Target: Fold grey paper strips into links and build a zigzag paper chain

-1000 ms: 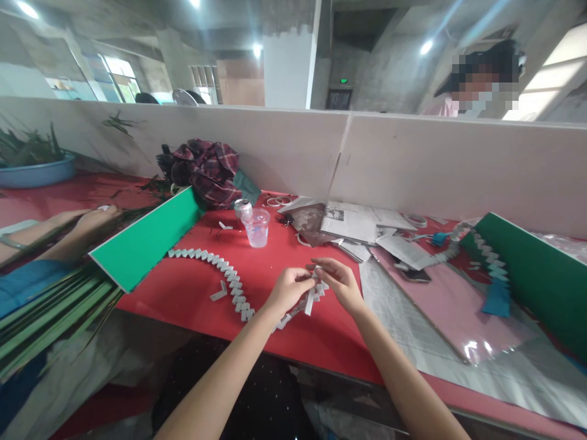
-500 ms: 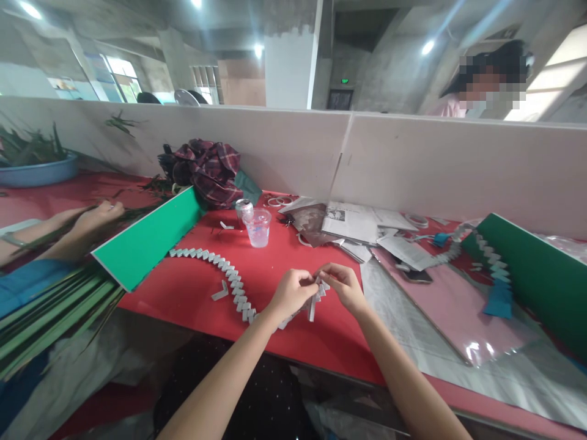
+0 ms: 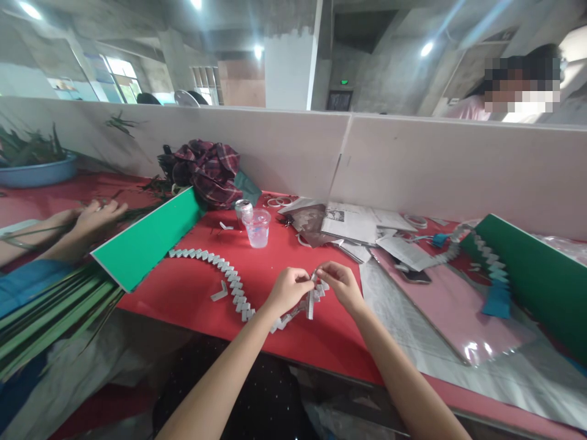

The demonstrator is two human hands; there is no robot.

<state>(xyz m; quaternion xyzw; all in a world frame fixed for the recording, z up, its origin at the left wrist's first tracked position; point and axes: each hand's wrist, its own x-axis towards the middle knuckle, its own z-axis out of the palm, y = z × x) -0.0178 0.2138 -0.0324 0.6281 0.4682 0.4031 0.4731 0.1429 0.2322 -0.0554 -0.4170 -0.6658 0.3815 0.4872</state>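
A zigzag chain of folded paper strips [image 3: 235, 284] curves over the red tabletop and passes under my left forearm to my hands. My left hand [image 3: 291, 287] is closed, thumb and forefinger pinching the chain's near end, where one paper strip hangs down. Just to its right, my right hand [image 3: 340, 281] pinches at the top of the same folded paper, its fingertips close to the left ones. A loose folded paper piece [image 3: 219, 292] lies left of the chain. Exactly how the strips fit between the fingertips is too small to see.
Beyond my hands stand a clear plastic cup [image 3: 258, 228] and a can [image 3: 243, 209]. Printed papers [image 3: 351, 221] lie at the back; a pink folder [image 3: 440, 305] is at right. Green dividers [image 3: 151, 238] flank the space. At left, another person's hands [image 3: 98, 220] handle long green leaves.
My hands have shifted slightly, and more of the hanging paper strip and chain now shows between them. The person beyond the partition has moved to the right.
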